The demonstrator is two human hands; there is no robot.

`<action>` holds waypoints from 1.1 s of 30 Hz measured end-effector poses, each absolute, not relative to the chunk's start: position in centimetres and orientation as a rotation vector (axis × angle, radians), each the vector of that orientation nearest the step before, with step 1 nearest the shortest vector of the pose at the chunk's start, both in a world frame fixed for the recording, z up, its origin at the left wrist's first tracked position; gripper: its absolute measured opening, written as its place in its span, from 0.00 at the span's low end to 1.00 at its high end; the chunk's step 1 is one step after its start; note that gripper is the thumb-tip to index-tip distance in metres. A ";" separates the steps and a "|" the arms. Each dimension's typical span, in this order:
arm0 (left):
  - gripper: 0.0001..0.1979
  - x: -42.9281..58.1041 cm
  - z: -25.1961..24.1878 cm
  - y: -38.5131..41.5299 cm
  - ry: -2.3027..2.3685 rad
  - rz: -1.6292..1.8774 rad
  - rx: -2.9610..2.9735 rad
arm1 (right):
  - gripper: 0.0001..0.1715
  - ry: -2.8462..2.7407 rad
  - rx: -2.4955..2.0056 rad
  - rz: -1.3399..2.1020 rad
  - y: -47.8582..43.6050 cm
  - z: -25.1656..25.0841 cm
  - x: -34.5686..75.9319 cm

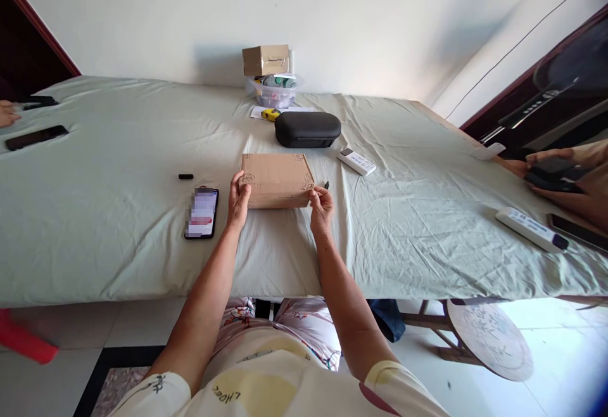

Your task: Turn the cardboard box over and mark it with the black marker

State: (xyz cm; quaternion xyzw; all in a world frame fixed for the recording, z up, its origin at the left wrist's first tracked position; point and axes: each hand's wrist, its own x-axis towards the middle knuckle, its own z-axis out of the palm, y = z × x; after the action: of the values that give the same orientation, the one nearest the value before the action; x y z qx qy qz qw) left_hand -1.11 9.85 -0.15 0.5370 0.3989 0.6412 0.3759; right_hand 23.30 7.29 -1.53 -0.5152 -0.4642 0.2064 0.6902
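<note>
A closed brown cardboard box [278, 179] with dark printed marks at its corners rests on the cloth-covered table [128, 214] in front of me. My left hand [239, 198] grips its left side, thumb on the near edge. At the near right corner, my right hand [322, 206] holds the box between thumb and fingers, and a small dark green-tipped object [327, 185] lies just beyond that hand. A phone [201, 213] with a lit screen lies left of my left hand, with a small black stick [185, 177] above it.
Behind the box are a black case [308, 129], a yellow item [270, 115] and a plastic tub [275, 96] under another carton [266, 60]. White devices [357, 161] lie to the right. Other people's hands show at both sides; a stool [491, 341] stands below right.
</note>
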 end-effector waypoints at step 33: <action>0.47 -0.2 -1.7 10.9 1.053 1.655 1.394 | 0.25 -0.954 -1.257 0.504 7.4 -2.9 22.1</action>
State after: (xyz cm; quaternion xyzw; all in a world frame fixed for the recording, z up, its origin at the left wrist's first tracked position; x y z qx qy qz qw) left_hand -0.18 10.95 -1.69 0.5406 0.4081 0.6419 0.3592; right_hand 22.07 7.42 -2.89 -0.5590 -0.4242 0.2240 0.6763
